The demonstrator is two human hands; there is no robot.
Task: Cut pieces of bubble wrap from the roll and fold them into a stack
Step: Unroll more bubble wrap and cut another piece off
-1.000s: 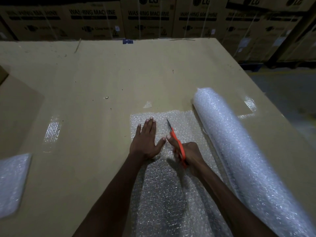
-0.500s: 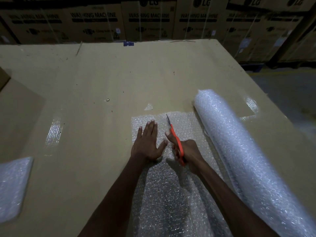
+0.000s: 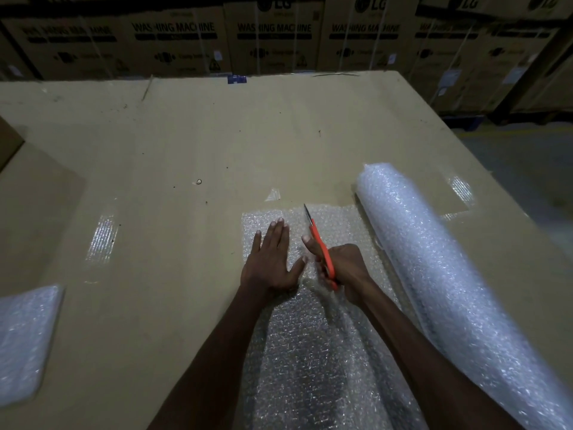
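A big roll of bubble wrap (image 3: 434,268) lies on the right of the cardboard-covered table (image 3: 173,156). A sheet of bubble wrap (image 3: 310,352) runs out from it toward me. My left hand (image 3: 269,259) presses flat on the sheet, fingers straight. Just to its right, my right hand (image 3: 344,271) grips orange-handled scissors (image 3: 319,243), whose blades point away from me over the sheet's far part. The wrap bunches up a little under my right hand.
A folded stack of bubble wrap (image 3: 24,339) sits at the table's left edge. A small clear scrap (image 3: 273,195) lies beyond the sheet. Washing machine cartons (image 3: 273,38) line the back. The floor (image 3: 527,169) drops away to the right.
My right hand and the scissors have advanced away from me along the sheet toward its far edge. My left hand has slid forward a little with them, staying flat on the wrap.
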